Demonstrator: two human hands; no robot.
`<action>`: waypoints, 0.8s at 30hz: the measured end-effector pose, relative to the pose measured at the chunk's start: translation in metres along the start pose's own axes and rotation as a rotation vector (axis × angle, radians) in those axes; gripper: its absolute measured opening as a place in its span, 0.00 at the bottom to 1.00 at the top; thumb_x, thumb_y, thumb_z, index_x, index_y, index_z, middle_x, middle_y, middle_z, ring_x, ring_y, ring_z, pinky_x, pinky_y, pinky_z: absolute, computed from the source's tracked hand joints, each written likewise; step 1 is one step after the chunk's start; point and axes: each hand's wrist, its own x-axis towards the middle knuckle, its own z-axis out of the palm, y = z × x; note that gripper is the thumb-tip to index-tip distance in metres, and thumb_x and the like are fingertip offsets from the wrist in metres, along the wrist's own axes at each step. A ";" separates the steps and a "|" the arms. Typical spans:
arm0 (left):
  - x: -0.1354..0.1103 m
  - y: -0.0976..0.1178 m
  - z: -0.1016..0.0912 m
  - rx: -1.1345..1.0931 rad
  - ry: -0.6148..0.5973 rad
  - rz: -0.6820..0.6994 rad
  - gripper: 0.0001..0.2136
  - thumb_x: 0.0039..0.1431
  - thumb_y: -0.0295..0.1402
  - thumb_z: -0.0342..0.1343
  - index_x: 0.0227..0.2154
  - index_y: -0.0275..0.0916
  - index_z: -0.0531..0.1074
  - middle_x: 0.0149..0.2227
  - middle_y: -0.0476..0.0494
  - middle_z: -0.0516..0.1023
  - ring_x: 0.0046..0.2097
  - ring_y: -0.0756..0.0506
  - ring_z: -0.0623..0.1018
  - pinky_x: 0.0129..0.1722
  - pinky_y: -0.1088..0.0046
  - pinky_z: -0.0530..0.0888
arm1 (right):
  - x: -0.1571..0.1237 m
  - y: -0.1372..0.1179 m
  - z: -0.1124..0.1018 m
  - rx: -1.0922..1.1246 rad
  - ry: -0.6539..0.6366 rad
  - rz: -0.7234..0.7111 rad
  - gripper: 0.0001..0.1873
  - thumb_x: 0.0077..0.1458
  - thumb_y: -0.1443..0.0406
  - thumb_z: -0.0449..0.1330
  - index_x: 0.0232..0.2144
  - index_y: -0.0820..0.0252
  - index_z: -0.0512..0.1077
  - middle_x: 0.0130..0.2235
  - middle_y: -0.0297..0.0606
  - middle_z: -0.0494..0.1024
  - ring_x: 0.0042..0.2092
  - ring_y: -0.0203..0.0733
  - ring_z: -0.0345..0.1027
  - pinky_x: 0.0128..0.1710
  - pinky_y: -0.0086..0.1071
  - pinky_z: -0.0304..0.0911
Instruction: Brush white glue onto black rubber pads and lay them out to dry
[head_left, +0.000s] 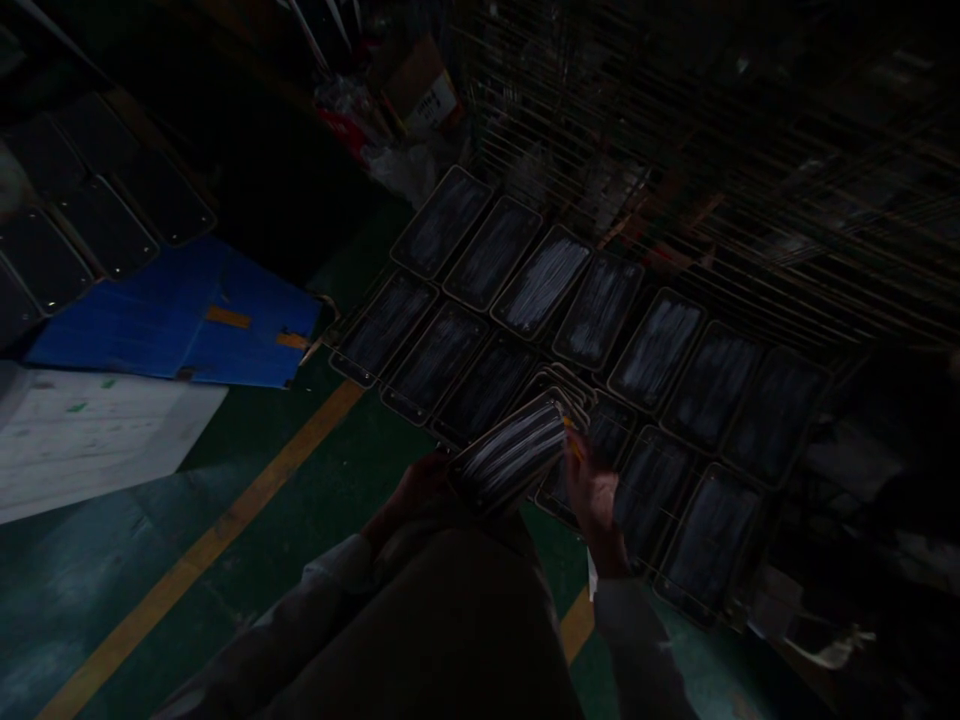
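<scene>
The scene is very dark. My left hand grips the near end of a stack of dark rounded-rectangle panels, held above my lap. My right hand touches the stack's right side, fingers curled at its edge. Beyond the stack, several similar panels with chalky white smears lie in two rows on the floor.
A wire rack stands behind the rows. Blue sheets and a white board lie at left, with more dark panels above them. A yellow line crosses the green floor. Boxes and bags clutter the top centre.
</scene>
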 end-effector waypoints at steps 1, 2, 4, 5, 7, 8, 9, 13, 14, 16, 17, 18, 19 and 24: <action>0.000 0.000 0.000 -0.003 0.000 0.002 0.24 0.46 0.51 0.65 0.36 0.35 0.75 0.29 0.46 0.77 0.28 0.47 0.76 0.27 0.73 0.73 | -0.006 -0.005 0.004 -0.012 -0.017 -0.013 0.18 0.68 0.58 0.49 0.51 0.58 0.72 0.49 0.44 0.81 0.43 0.43 0.79 0.39 0.32 0.71; 0.000 0.000 0.000 -0.003 0.001 0.004 0.24 0.46 0.51 0.66 0.36 0.34 0.75 0.29 0.46 0.77 0.28 0.47 0.76 0.27 0.73 0.73 | -0.014 -0.011 0.007 -0.004 -0.044 -0.022 0.18 0.68 0.58 0.49 0.50 0.58 0.73 0.48 0.44 0.81 0.43 0.44 0.79 0.39 0.32 0.71; 0.001 0.001 0.000 0.004 0.002 0.003 0.23 0.47 0.51 0.66 0.36 0.34 0.75 0.28 0.46 0.77 0.28 0.48 0.76 0.27 0.74 0.72 | -0.030 -0.024 0.009 0.078 -0.136 -0.031 0.17 0.68 0.59 0.49 0.50 0.58 0.73 0.47 0.43 0.82 0.43 0.43 0.79 0.39 0.31 0.72; 0.001 0.001 -0.001 0.006 0.001 0.003 0.23 0.47 0.51 0.66 0.36 0.34 0.75 0.28 0.46 0.77 0.28 0.48 0.76 0.27 0.74 0.72 | -0.038 -0.029 0.008 0.143 -0.194 -0.026 0.17 0.67 0.59 0.49 0.50 0.57 0.73 0.46 0.42 0.82 0.42 0.42 0.79 0.39 0.31 0.72; 0.002 0.000 -0.002 0.010 -0.005 0.004 0.23 0.47 0.50 0.66 0.36 0.34 0.75 0.29 0.45 0.78 0.28 0.48 0.76 0.27 0.74 0.72 | -0.049 -0.036 0.002 0.287 -0.308 0.016 0.17 0.68 0.59 0.49 0.50 0.57 0.73 0.42 0.40 0.83 0.39 0.39 0.79 0.38 0.29 0.72; 0.002 0.000 -0.002 0.011 -0.008 0.007 0.23 0.47 0.50 0.66 0.37 0.34 0.75 0.29 0.45 0.78 0.28 0.48 0.76 0.27 0.74 0.72 | -0.051 -0.036 -0.002 0.346 -0.341 0.054 0.17 0.68 0.59 0.49 0.50 0.57 0.73 0.39 0.39 0.83 0.36 0.38 0.79 0.37 0.28 0.72; 0.002 -0.001 -0.003 0.010 -0.012 0.010 0.24 0.47 0.50 0.66 0.37 0.34 0.76 0.30 0.45 0.78 0.29 0.48 0.76 0.28 0.74 0.72 | -0.051 -0.033 -0.006 0.383 -0.345 0.095 0.17 0.68 0.59 0.48 0.50 0.56 0.72 0.36 0.37 0.83 0.34 0.38 0.79 0.35 0.28 0.72; 0.003 0.001 -0.003 -0.004 0.005 0.014 0.24 0.45 0.51 0.67 0.35 0.34 0.76 0.29 0.46 0.77 0.29 0.48 0.75 0.28 0.74 0.71 | -0.030 -0.009 -0.020 0.273 -0.160 0.164 0.19 0.68 0.57 0.47 0.51 0.58 0.71 0.37 0.38 0.83 0.37 0.39 0.79 0.37 0.30 0.72; 0.003 0.001 -0.002 -0.007 0.010 0.008 0.24 0.44 0.51 0.68 0.35 0.34 0.76 0.29 0.45 0.77 0.29 0.48 0.75 0.27 0.74 0.71 | -0.023 -0.002 -0.022 0.197 -0.106 0.154 0.19 0.68 0.57 0.47 0.51 0.58 0.71 0.40 0.40 0.83 0.38 0.40 0.79 0.37 0.31 0.71; 0.002 0.002 -0.001 -0.004 0.016 -0.002 0.24 0.44 0.50 0.68 0.35 0.34 0.76 0.29 0.45 0.77 0.29 0.47 0.75 0.27 0.74 0.71 | -0.011 0.008 -0.020 0.050 -0.040 0.122 0.20 0.68 0.56 0.46 0.51 0.58 0.72 0.44 0.42 0.82 0.38 0.41 0.79 0.34 0.30 0.70; 0.002 0.003 -0.001 -0.003 0.016 -0.003 0.24 0.44 0.50 0.68 0.35 0.34 0.76 0.29 0.45 0.77 0.29 0.47 0.75 0.27 0.73 0.71 | -0.008 0.010 -0.018 -0.008 -0.025 0.108 0.20 0.68 0.56 0.46 0.51 0.58 0.72 0.45 0.42 0.82 0.38 0.42 0.79 0.33 0.30 0.69; 0.001 0.002 -0.001 -0.004 0.017 -0.002 0.24 0.45 0.50 0.68 0.36 0.34 0.76 0.29 0.45 0.77 0.29 0.47 0.75 0.27 0.73 0.71 | -0.008 0.011 -0.014 -0.049 -0.017 0.098 0.20 0.68 0.56 0.47 0.51 0.58 0.72 0.46 0.42 0.82 0.38 0.42 0.79 0.32 0.30 0.68; 0.001 0.002 -0.001 -0.005 0.015 0.001 0.23 0.45 0.49 0.68 0.36 0.34 0.76 0.30 0.45 0.77 0.29 0.47 0.75 0.28 0.73 0.71 | -0.010 0.010 -0.010 -0.066 -0.019 0.097 0.20 0.68 0.56 0.47 0.51 0.57 0.72 0.46 0.42 0.82 0.39 0.42 0.78 0.32 0.30 0.68; 0.003 -0.002 -0.003 0.005 -0.005 0.007 0.22 0.47 0.48 0.67 0.36 0.33 0.76 0.30 0.44 0.78 0.30 0.46 0.76 0.29 0.72 0.72 | -0.046 -0.010 0.004 0.086 -0.107 0.122 0.19 0.67 0.57 0.48 0.51 0.57 0.72 0.44 0.43 0.82 0.39 0.42 0.78 0.35 0.32 0.71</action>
